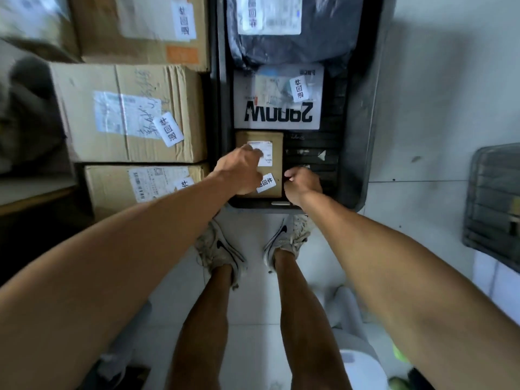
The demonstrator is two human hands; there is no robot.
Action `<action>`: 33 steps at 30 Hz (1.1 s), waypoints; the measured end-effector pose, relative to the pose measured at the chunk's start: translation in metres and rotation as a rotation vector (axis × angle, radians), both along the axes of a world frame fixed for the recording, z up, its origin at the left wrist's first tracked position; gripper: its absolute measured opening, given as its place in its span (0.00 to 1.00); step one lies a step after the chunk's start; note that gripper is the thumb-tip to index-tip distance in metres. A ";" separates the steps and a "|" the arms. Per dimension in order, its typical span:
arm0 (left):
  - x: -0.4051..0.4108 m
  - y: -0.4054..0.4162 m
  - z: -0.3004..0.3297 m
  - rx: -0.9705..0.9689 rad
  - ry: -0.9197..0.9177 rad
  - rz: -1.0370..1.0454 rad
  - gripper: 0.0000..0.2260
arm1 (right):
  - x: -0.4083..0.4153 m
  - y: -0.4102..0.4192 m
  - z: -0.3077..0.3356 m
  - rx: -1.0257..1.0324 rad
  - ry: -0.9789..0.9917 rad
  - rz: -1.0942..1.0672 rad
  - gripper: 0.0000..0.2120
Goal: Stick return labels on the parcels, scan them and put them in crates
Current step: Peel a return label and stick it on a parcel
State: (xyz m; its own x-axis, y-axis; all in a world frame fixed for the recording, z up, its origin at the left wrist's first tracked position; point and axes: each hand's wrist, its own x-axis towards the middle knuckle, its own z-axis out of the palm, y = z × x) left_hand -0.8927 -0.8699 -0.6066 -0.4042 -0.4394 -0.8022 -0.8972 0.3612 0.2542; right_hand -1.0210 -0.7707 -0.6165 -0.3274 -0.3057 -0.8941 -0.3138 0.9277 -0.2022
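A small brown box (274, 164) lies in the near end of a black crate (351, 170) on the floor. It carries a shipping label and a white return label (266, 182). My left hand (239, 171) reaches over the box's left side and top and grips it. My right hand (302, 185) has its fingers curled against the box's right edge. Further back in the crate lie a white printed parcel (278, 114) and a dark grey bag parcel (292, 46), each with a return label.
Several large cardboard boxes (126, 114) with return labels are stacked left of the crate. A grey crate (492, 206) stands at the right on the white tiled floor. My feet in white trainers (219, 249) stand just before the black crate.
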 end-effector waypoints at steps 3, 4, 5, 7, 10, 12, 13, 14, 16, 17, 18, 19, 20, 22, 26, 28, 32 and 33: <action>0.008 -0.004 0.087 0.023 -0.024 0.001 0.12 | -0.005 -0.011 0.086 -0.022 -0.012 0.047 0.15; 0.013 -0.004 0.120 0.030 -0.032 0.012 0.12 | -0.005 -0.014 0.121 -0.033 -0.008 0.068 0.15; 0.017 -0.004 0.153 0.036 -0.033 0.023 0.13 | -0.006 -0.017 0.159 -0.050 0.006 0.086 0.15; 0.026 -0.005 0.223 0.041 -0.033 0.037 0.18 | -0.006 -0.018 0.232 -0.068 0.048 0.136 0.15; 0.043 -0.009 0.327 0.012 0.006 0.071 0.17 | -0.004 -0.019 0.339 -0.083 0.106 0.266 0.14; 0.060 -0.012 0.392 -0.055 0.039 0.076 0.15 | 0.002 -0.024 0.410 -0.108 0.145 0.371 0.12; 0.070 -0.013 0.422 -0.100 0.047 0.073 0.15 | 0.006 -0.027 0.438 -0.132 0.169 0.433 0.12; 0.080 -0.015 0.448 -0.141 0.053 0.070 0.14 | 0.010 -0.031 0.460 -0.159 0.192 0.505 0.12; 0.103 -0.018 0.494 -0.226 0.049 0.083 0.15 | 0.021 -0.041 0.493 -0.190 0.229 0.651 0.13; 0.118 -0.020 0.512 -0.277 0.039 0.105 0.15 | 0.029 -0.052 0.507 -0.204 0.252 0.729 0.13; 0.133 -0.021 0.528 -0.335 0.029 0.129 0.15 | 0.037 -0.062 0.517 -0.216 0.277 0.805 0.12; 0.149 -0.021 0.543 -0.402 0.019 0.158 0.15 | 0.046 -0.075 0.525 -0.224 0.301 0.892 0.10; 0.166 -0.020 0.556 -0.478 0.005 0.189 0.15 | 0.059 -0.089 0.533 -0.246 0.326 0.986 0.09; 0.205 -0.009 0.582 -0.637 -0.075 0.257 0.14 | 0.096 -0.118 0.557 -0.344 0.385 1.179 0.12; 0.287 0.044 0.639 -0.792 -0.332 0.480 0.16 | 0.195 -0.148 0.616 -0.626 0.541 1.540 0.17; 0.327 0.087 0.666 -0.801 -0.461 0.613 0.15 | 0.251 -0.146 0.641 -0.780 0.546 1.656 0.15; 0.401 0.191 0.706 -0.827 -0.643 0.944 0.15 | 0.366 -0.106 0.686 -1.012 0.475 1.920 0.17; 0.419 0.230 0.715 -0.834 -0.699 1.029 0.15 | 0.401 -0.083 0.697 -1.072 0.441 2.010 0.18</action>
